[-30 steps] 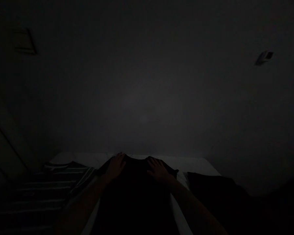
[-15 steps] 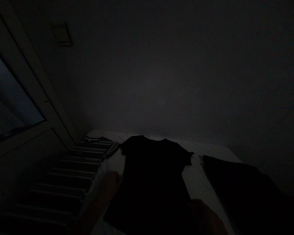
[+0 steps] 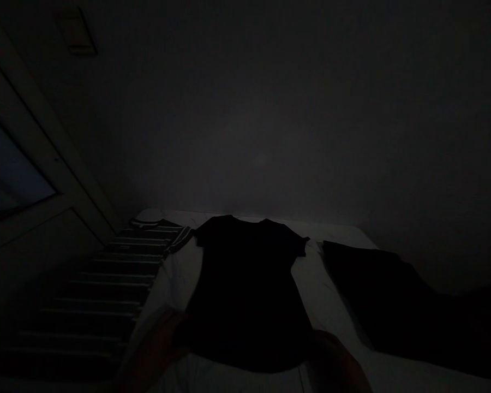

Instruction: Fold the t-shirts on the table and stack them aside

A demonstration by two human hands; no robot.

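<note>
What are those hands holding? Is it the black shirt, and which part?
It cannot be told; it's too dark. The left hand and right hand are down by the bottom edge of the black T-shirt.

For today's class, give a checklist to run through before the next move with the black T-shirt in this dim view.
1. Black T-shirt lies flat, neck away from the person: ok.
2. Both short sleeves lie spread, not folded in: ok.
3. Dark garment lies apart, white sheet showing between: ok.
4. Striped garment apart from the T-shirt: cannot tell; its sleeve lies beside the shoulder.
5. Left hand and right hand touching the hem: cannot tell.
6. Lighting: not ok, very dim.
</note>
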